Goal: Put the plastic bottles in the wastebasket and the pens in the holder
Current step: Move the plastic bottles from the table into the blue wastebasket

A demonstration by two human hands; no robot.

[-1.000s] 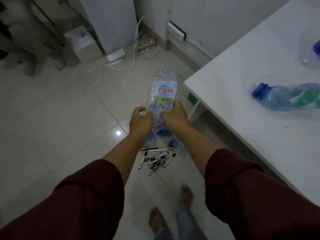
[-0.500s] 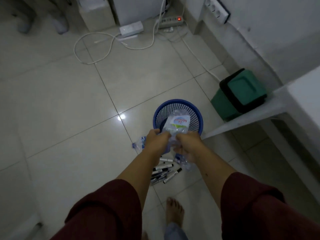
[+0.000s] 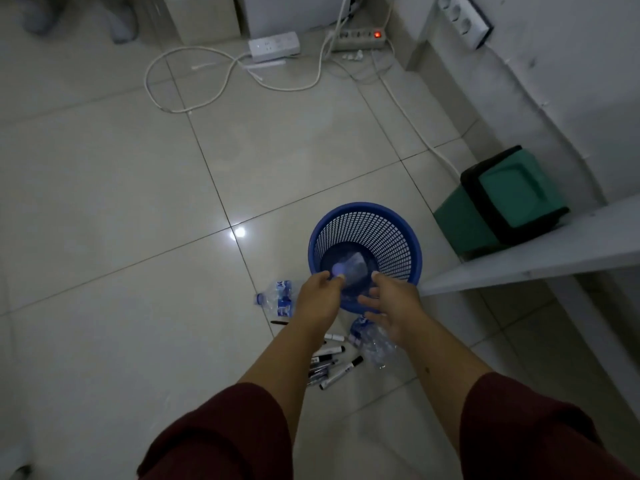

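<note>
Both hands are reaching out over the near rim of the blue mesh wastebasket (image 3: 391, 233), which is standing on the tiled floor (image 3: 104, 209). The left hand (image 3: 317, 296) is hanging palm down with its fingers loosely curled and is gripping nothing. The right hand (image 3: 391, 303) is spreading its fingers wide and is likewise holding nothing. A crumpled plastic bottle (image 3: 349, 268) is lying inside the wastebasket near its bottom, just beyond the fingertips of both hands; whether it is touching the left fingertips cannot be told in the dim light.

A second bottle (image 3: 277, 298) with a blue label is lying on the floor just left of the wastebasket, partly hidden by the left hand. A third crushed bottle (image 3: 372, 344) is lying on the floor below the right hand, close to the base of the wastebasket. A loose cluster of pens (image 3: 329, 367) with black caps is lying on the floor between the two forearms, beside that third bottle. No pen holder can be made out.

A green bin (image 3: 502, 199) with a black collar is sitting to the right, against the wall and partly under a white table edge (image 3: 540, 258). A white cable (image 3: 194, 77) is trailing across the floor at the far side, near a power strip (image 3: 360, 38) showing a red light. Dark red sleeves (image 3: 225, 434) are covering both upper arms
</note>
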